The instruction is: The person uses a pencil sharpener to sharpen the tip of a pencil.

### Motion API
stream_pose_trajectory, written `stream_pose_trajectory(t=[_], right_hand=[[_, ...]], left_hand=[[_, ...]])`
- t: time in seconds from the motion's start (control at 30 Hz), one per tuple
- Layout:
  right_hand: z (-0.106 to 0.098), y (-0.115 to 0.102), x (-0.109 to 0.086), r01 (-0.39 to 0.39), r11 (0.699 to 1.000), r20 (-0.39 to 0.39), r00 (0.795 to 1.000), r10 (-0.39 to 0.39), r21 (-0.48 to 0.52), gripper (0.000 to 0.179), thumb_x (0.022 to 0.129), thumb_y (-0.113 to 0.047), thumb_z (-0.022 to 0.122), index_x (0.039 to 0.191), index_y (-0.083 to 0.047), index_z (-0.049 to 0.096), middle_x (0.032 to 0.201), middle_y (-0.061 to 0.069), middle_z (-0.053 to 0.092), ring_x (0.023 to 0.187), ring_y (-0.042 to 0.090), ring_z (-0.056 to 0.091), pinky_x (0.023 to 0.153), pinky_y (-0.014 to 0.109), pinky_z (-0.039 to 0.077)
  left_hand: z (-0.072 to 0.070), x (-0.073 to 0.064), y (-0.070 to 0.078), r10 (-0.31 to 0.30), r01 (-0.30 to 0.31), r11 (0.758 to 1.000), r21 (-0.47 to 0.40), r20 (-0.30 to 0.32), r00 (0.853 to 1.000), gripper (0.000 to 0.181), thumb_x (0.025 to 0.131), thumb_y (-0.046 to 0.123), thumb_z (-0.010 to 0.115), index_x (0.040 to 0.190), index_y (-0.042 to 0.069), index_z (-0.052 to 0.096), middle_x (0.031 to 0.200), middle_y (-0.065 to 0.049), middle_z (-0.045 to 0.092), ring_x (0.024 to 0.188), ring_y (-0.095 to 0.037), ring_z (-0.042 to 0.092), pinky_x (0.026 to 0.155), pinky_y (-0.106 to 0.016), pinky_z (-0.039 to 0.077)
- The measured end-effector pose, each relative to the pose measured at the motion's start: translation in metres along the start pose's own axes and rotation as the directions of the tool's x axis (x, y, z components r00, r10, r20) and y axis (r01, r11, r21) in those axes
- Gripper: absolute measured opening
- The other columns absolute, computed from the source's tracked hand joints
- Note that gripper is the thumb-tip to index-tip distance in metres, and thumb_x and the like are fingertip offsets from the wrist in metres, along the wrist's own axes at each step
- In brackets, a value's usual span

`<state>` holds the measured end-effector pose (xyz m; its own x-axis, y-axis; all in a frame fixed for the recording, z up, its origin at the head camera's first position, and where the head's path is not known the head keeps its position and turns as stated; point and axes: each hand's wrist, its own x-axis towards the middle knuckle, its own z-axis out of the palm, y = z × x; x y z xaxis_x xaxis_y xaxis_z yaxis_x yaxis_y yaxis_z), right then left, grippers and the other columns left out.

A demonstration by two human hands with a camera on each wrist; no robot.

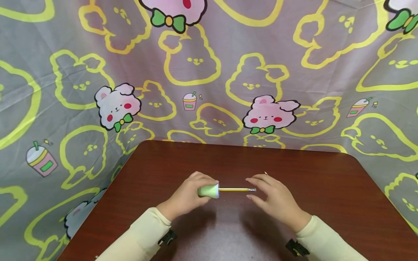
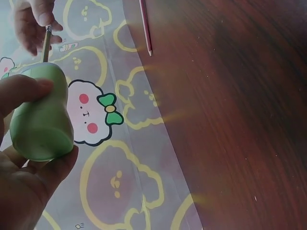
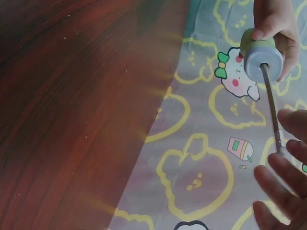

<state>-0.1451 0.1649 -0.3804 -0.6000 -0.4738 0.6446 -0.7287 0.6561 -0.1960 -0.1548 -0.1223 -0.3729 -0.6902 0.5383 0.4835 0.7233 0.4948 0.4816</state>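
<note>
My left hand (image 1: 191, 192) grips a light green, waisted pencil sharpener (image 2: 41, 115), holding it sideways above the table. Out of its pale end face sticks a yellow pencil (image 1: 233, 189), its tip hidden inside the sharpener and its metal-banded end pointing right. Around that free end, my right hand (image 1: 275, 195) has its thumb and fingers spread apart. In the right wrist view, a gap shows between the right fingers (image 3: 276, 184) and thumb beside the pencil's end.
A second pencil (image 2: 146, 26), reddish with a sharpened tip, lies on the dark brown table (image 1: 196, 159); the right hand mostly hides it in the head view. A patterned cloth (image 1: 209, 72) hangs behind the table and along its sides.
</note>
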Motion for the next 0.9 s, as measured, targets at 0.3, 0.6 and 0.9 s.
stream_pose_trajectory(t=[0.3,0.6,0.9], right_hand=[[0.008,0.001,0.001,0.192,0.980,-0.174,0.965,-0.198,-0.052,0.040,0.100,-0.039,0.048,0.093,-0.009,0.073,0.088,-0.002,0.066,0.079,0.016,0.063,0.072,0.035,0.049],[0.014,0.000,0.005,0.290,0.949,-0.219,0.925,-0.311,-0.124,0.038,0.103,-0.026,0.044,0.085,-0.006,0.070,0.078,-0.001,0.059,0.069,0.016,0.056,0.061,0.028,0.047],[0.006,-0.004,0.006,-0.094,0.979,0.136,0.988,0.070,0.179,0.005,0.080,-0.002,0.073,0.084,-0.005,0.073,0.077,-0.006,0.065,0.071,0.005,0.057,0.061,0.024,0.049]], left_hand=[[-0.004,-0.001,-0.002,-0.111,0.117,0.986,-0.115,0.053,0.992,0.045,0.071,0.002,0.079,0.114,0.008,0.070,0.109,-0.003,0.068,0.101,-0.019,0.057,0.081,-0.027,0.048],[-0.001,-0.002,-0.002,-0.111,0.116,0.985,-0.130,0.046,0.993,0.045,0.069,0.001,0.079,0.112,0.007,0.071,0.107,-0.004,0.069,0.101,-0.020,0.058,0.082,-0.027,0.048],[0.011,-0.005,-0.002,0.131,-0.125,0.988,0.090,-0.062,0.989,0.045,0.065,-0.004,0.079,0.109,0.006,0.073,0.106,-0.003,0.068,0.102,-0.019,0.057,0.084,-0.028,0.051]])
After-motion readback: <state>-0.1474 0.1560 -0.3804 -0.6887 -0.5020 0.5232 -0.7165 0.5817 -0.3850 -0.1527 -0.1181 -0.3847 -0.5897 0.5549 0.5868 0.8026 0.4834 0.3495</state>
